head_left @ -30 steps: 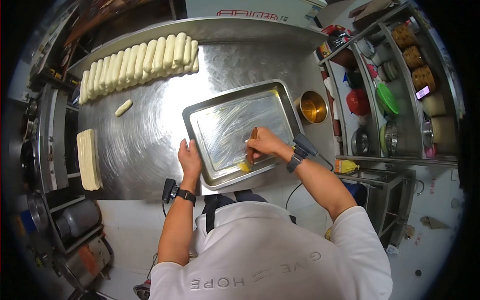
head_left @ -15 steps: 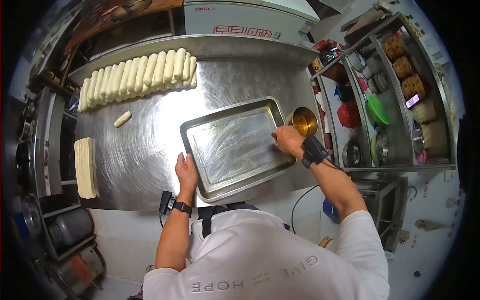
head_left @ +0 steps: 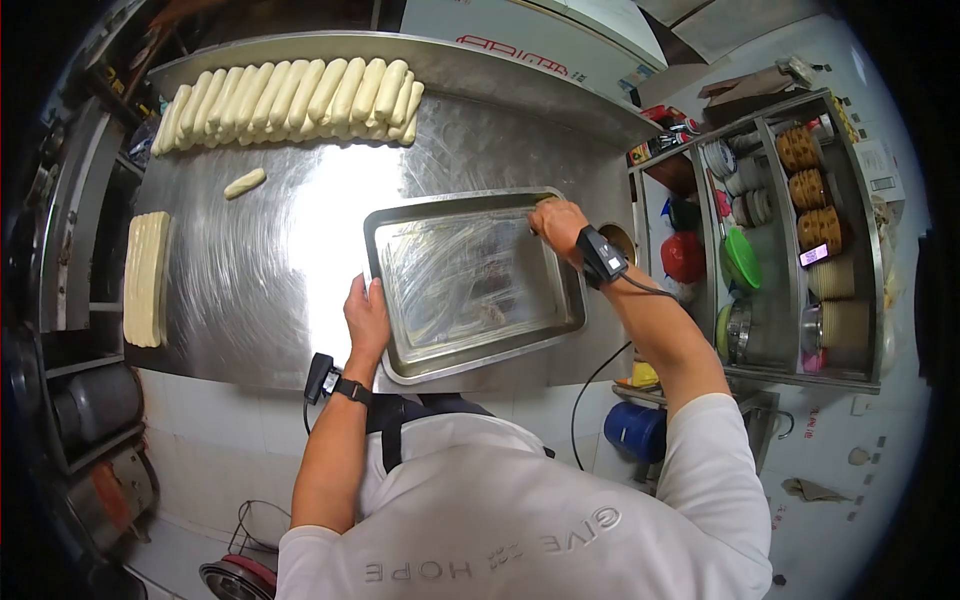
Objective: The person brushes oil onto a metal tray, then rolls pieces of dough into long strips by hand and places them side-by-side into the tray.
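A rectangular metal baking tray (head_left: 470,357) lies slightly turned on the steel worktop, its inside shiny and streaked as if oily. My left hand (head_left: 367,318) is at the tray's left rim, fingers stretched and thumb apart, seemingly against the outer edge. Over the tray's upper right corner, my right hand (head_left: 560,226) is closed, fingertips down near the inner wall. Whatever it may hold is hidden under the fingers. Behind my right wrist, a round metal bowl (head_left: 622,238) is mostly covered.
Stacked dough sticks (head_left: 290,100) line the back of the worktop (head_left: 250,290). A small dough piece (head_left: 245,183) lies in front of them, and a dough slab (head_left: 148,280) at the left edge. Shelves (head_left: 775,240) of dishes stand on the right.
My right hand has moved from the tray's right side up to its upper right corner, still closed. My left hand stays at the left rim. The head view has shifted.
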Demonstrator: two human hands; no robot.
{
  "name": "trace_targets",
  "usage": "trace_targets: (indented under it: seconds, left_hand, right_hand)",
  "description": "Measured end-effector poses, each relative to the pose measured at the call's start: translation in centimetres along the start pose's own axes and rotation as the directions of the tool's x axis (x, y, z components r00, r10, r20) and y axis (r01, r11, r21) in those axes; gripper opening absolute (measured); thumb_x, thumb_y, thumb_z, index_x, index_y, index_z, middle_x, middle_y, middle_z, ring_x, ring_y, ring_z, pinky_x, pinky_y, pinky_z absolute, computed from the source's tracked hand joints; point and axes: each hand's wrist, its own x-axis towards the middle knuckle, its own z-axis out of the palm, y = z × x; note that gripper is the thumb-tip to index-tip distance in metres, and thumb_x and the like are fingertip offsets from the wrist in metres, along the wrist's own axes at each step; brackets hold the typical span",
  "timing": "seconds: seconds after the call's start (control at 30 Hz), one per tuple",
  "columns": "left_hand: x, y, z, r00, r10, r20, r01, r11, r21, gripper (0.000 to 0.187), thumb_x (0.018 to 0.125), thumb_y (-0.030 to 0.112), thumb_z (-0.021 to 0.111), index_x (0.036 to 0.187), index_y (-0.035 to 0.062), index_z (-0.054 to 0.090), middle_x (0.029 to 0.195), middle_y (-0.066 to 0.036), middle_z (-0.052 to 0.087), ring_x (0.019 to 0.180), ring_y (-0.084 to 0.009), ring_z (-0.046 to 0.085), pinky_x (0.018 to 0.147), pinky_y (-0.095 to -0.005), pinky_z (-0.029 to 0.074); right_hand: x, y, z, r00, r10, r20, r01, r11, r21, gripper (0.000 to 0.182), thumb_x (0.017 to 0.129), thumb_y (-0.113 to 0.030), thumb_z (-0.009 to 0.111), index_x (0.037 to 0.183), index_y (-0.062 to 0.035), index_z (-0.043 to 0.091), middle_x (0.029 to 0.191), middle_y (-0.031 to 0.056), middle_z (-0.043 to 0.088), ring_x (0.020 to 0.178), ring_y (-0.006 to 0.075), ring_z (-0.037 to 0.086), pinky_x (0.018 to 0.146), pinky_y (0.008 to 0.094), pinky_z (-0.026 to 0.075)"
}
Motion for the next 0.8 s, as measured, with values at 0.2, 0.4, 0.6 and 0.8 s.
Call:
trace_targets:
  seconds: [0.2,0.4,0.6,0.8]
  left_hand:
    - [-0.1,-0.6,0.4,0.999,0.015,-0.046,-0.016,0.999,-0.031,0.027,0.104,0.015,0.053,0.118,-0.0053,0.063,0.093,-0.021,0.072,0.082,-0.0291,0.069,0.077,-0.0392,0.053]
    - [0.0,-0.6,0.4,0.999,0.013,-0.049,-0.011,0.999,0.039,0.027,0.103,0.015,0.054,0.119,-0.005,0.063,0.093,-0.021,0.072,0.08,-0.029,0.069,0.076,-0.0391,0.053]
    - [-0.1,0.1,0.3,0.997,0.016,-0.073,-0.01,0.996,0.083,0.032,0.102,0.017,0.056,0.118,-0.0098,0.061,0.095,-0.026,0.07,0.084,-0.033,0.069,0.078,-0.0398,0.053]
    - [0.0,-0.8,0.8,0.984,0.103,-0.148,-0.086,0.989,0.117,0.036,0.102,0.018,0.055,0.119,-0.0137,0.058,0.096,-0.03,0.069,0.088,-0.0382,0.069,0.081,-0.0441,0.052]
  right_hand:
    - [-8.8,-2.9,0.8,0.976,-0.098,0.195,0.071,0.987,0.142,0.014,0.088,-0.015,0.059,0.079,-0.0109,0.069,0.08,0.0122,0.068,0.082,0.0314,0.068,0.076,0.0423,0.054]
    - [-14.6,-7.8,-0.5,0.95,-0.074,0.303,-0.019,0.956,0.294,0.013,0.085,-0.013,0.062,0.086,-0.0053,0.072,0.086,0.0179,0.072,0.084,0.038,0.07,0.077,0.0472,0.054]
    - [-9.8,-16.8,-2.3,0.956,0.064,0.288,-0.27,0.58,0.768,0.02,0.093,-0.019,0.068,0.1,-0.0023,0.074,0.094,0.0184,0.075,0.086,0.0317,0.073,0.078,0.0409,0.056]
    - [-8.3,-19.4,3.1,0.922,0.207,0.328,-0.35,0.077,0.934,0.021,0.096,-0.02,0.07,0.106,-0.0014,0.075,0.093,0.0122,0.077,0.084,0.0184,0.072,0.079,0.0337,0.057]
